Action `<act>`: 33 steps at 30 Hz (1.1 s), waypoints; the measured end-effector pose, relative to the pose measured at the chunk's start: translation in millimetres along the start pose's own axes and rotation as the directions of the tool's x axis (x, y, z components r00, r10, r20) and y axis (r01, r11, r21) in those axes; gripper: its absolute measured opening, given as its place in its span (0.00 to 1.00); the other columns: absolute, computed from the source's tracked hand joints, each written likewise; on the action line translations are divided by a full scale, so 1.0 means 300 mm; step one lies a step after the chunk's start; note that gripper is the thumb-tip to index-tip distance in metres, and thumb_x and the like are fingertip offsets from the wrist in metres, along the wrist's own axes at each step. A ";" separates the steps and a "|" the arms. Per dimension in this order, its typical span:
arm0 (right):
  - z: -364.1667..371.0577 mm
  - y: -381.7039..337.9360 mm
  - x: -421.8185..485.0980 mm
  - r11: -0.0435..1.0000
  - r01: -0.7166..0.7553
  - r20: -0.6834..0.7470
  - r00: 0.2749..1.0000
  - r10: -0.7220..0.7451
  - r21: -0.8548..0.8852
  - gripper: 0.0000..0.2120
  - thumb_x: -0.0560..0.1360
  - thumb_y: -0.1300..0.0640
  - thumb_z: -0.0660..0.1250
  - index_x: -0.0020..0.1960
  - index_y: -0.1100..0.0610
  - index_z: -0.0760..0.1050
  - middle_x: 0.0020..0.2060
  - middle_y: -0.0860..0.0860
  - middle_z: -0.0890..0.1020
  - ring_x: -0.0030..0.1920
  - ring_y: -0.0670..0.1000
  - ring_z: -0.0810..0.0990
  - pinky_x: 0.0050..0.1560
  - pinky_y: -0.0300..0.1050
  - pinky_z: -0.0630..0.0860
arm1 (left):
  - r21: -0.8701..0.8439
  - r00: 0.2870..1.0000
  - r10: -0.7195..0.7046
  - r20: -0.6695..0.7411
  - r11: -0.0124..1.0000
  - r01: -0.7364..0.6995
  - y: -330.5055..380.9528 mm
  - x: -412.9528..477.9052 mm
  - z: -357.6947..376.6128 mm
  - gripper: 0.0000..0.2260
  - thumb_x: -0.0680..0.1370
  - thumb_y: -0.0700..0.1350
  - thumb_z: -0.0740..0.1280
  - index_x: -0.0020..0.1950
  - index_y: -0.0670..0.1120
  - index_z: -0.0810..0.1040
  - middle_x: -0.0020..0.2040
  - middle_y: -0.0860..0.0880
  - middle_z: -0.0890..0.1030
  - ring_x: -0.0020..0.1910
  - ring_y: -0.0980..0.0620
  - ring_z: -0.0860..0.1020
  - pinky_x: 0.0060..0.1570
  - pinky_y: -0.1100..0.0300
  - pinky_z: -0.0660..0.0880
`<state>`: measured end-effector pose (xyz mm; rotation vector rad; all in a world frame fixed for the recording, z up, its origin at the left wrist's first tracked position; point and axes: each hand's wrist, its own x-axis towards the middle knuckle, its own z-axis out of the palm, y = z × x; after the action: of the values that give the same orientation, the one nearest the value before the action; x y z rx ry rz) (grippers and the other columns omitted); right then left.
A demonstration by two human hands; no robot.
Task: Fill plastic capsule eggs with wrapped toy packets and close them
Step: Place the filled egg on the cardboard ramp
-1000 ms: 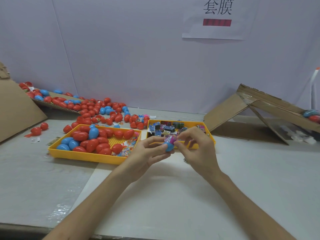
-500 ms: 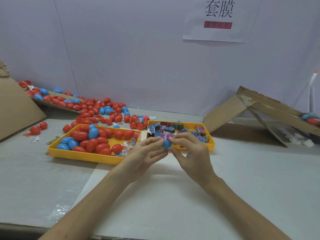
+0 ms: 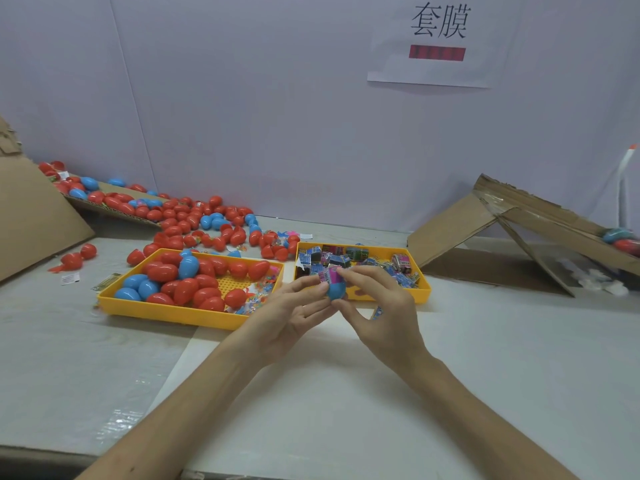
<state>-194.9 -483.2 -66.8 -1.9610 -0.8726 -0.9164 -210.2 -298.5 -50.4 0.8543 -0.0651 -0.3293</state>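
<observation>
Blue egg half (image 3: 335,291) is sitting between both hands, raised above the surface (image 3: 346,393), open end up. A pink packet (image 3: 330,275) is standing in its mouth, with part of it sticking out above the rim.

Left hand (image 3: 294,317): grip is clamped on the egg half. The thumb is pressing the near-left side and the curled fingers are cupping it from beneath.

Right hand (image 3: 377,306): grip is pinching. The forefinger is bearing on the top of the packet and the thumb is bracing against the lower right of the egg half. The other fingers are curling loosely behind.

Just behind the grip, a yellow packet tray (image 3: 424,289) is holding a heap of wrapped packets (image 3: 346,258). One stray packet (image 3: 376,311) is lying on the surface under the right hand.

Left of the grip, a yellow egg tray (image 3: 173,311) is carrying red and blue eggs, with small clear-wrapped bits in the corner nearest the grip.

Further back and left, loose eggs (image 3: 194,220) are spreading across the surface toward the wall.

Well right of the grip, a cardboard flap (image 3: 450,230) is leaning like a ramp.

High above the grip, a paper sign (image 3: 440,39) is hanging on the wall.
</observation>
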 end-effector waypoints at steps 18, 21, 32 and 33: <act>-0.001 -0.002 -0.006 0.999 0.039 -0.020 0.999 -0.040 -0.029 0.13 0.72 0.66 0.75 0.57 0.64 0.83 0.50 0.54 0.84 0.53 0.44 0.81 0.56 0.36 0.78 | 0.113 0.995 -0.026 0.093 0.994 0.015 0.008 -0.007 0.001 0.09 0.75 0.39 0.72 0.55 0.43 0.87 0.61 0.42 0.84 0.61 0.45 0.82 0.52 0.60 0.81; 0.001 -0.005 0.000 1.000 -0.003 -0.039 0.999 0.003 0.001 0.16 0.72 0.65 0.76 0.59 0.62 0.83 0.52 0.53 0.85 0.53 0.46 0.82 0.56 0.40 0.80 | 0.092 0.997 -0.011 0.080 0.996 0.004 0.002 -0.003 0.003 0.09 0.75 0.38 0.72 0.55 0.42 0.87 0.61 0.40 0.84 0.61 0.45 0.83 0.51 0.60 0.81; -0.007 -0.002 0.004 0.990 -0.134 -0.063 0.989 0.136 0.039 0.15 0.71 0.59 0.78 0.57 0.59 0.84 0.53 0.47 0.85 0.55 0.44 0.83 0.58 0.40 0.79 | 0.046 0.995 0.023 0.096 0.999 -0.027 -0.005 0.002 -0.006 0.22 0.78 0.39 0.72 0.70 0.38 0.74 0.65 0.38 0.81 0.63 0.41 0.81 0.55 0.53 0.81; -0.006 -0.002 0.004 0.993 -0.119 -0.065 0.991 0.121 0.025 0.15 0.70 0.59 0.78 0.56 0.60 0.84 0.52 0.47 0.85 0.54 0.45 0.83 0.58 0.39 0.78 | 0.050 0.995 0.027 0.094 0.998 -0.032 -0.005 0.002 -0.003 0.22 0.77 0.41 0.72 0.70 0.38 0.75 0.65 0.38 0.80 0.64 0.41 0.81 0.56 0.53 0.81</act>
<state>-195.3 -484.2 -64.8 -1.9316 -0.7159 -0.8929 -209.8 -298.9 -52.1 0.8876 -0.1732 -0.3406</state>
